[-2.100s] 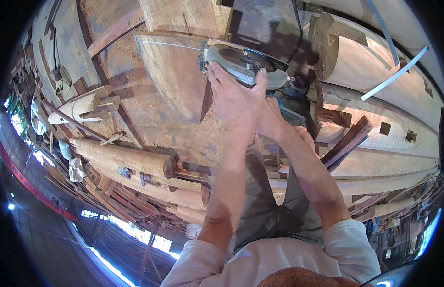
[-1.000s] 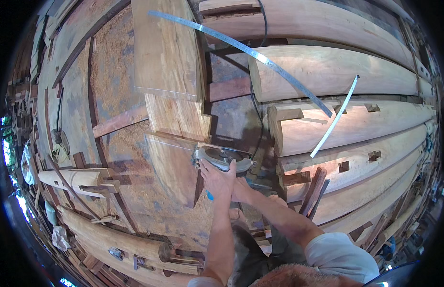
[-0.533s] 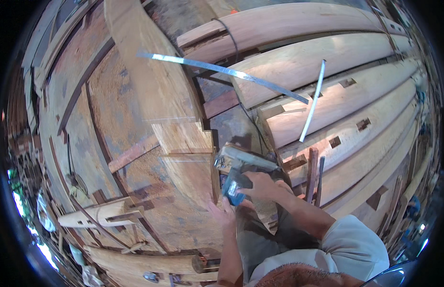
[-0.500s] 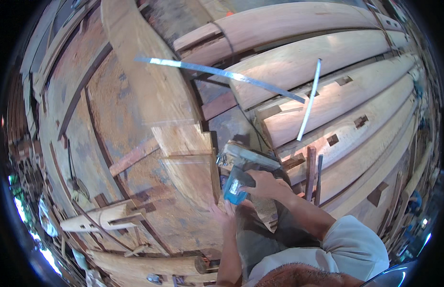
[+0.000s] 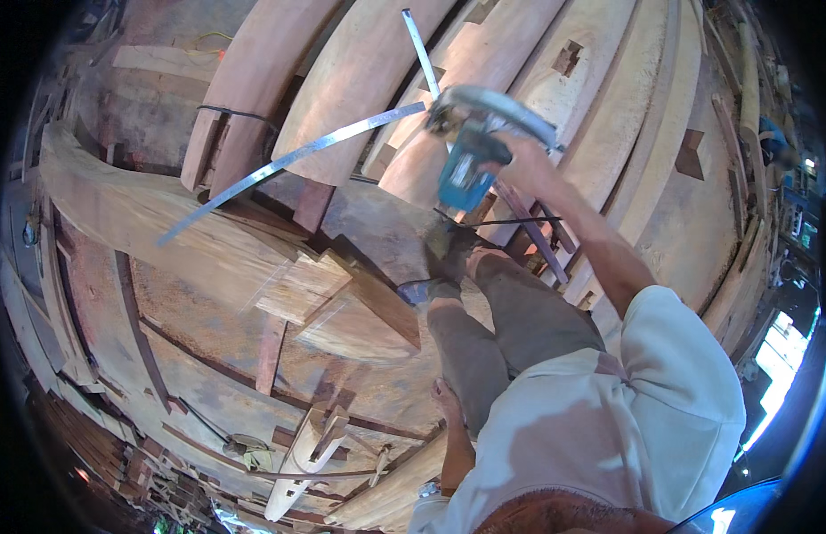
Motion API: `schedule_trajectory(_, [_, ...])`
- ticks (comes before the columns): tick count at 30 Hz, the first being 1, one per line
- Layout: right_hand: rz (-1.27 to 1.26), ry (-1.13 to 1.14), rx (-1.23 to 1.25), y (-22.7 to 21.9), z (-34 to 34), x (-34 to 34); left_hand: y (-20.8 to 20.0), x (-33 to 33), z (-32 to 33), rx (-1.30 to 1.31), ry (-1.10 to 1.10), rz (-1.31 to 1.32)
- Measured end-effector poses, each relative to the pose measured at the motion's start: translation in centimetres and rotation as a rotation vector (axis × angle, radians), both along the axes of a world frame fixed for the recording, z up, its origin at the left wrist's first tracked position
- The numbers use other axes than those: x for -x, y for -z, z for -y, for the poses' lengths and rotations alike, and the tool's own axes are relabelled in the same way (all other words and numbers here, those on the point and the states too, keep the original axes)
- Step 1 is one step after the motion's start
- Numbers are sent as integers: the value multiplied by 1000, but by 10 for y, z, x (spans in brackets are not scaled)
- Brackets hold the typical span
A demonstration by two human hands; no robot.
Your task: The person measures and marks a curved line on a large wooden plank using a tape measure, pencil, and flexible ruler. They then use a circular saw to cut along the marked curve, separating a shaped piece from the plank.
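Note:
A teal circular saw (image 5: 467, 169) is in my right hand (image 5: 526, 165), whose fingers are wrapped round its dark handle. The saw is raised over the near ends of several carved beams, its metal base and guard smeared by motion. My left hand (image 5: 448, 400) hangs low beside my left thigh, seemingly loose, with nothing seen in it. To the left of the saw lies a long curved timber (image 5: 177, 203). Its near end (image 5: 328, 303) has a stepped, freshly cut notch, with a wedge-shaped piece beyond the step.
Long curved beams (image 5: 600, 133) with square mortises lie side by side ahead and to the right. A long metal strip (image 5: 288, 160) and a short one (image 5: 420, 52) rest across the timbers. A small mortised timber (image 5: 302, 463) and thin dark battens lie on the sawdusty floor.
The circular saw has moved up and away from the timber's cut end, in my right hand. My left hand has drawn back from near the saw to beside my thigh. The view has turned.

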State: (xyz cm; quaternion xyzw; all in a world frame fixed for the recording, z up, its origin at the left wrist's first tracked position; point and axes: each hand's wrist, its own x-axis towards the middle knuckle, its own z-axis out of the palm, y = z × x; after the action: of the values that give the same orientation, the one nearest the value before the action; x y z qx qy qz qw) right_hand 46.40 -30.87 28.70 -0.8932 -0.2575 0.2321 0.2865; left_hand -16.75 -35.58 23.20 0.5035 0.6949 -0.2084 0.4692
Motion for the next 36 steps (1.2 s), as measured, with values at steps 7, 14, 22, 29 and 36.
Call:
schedule_trajectory(7, [115,56,-151,105,60,-120,20,-59,-59,-172,-282,115])
schedule_trajectory(14, [-52,238,-75,129,63,-114,66,-26,-125,-172,-183,116])
schedule_trajectory(22, [74,135,134,152,70,-70,90,-104,-305,-205,63,85])
schedule_trajectory(29, [174,108,819,120,24,-50,87,-243,-547,-316,85,329])
schedule_trajectory(36, [206,-302,93,147,-415,-131,142,-410,-779,-941,356,586])
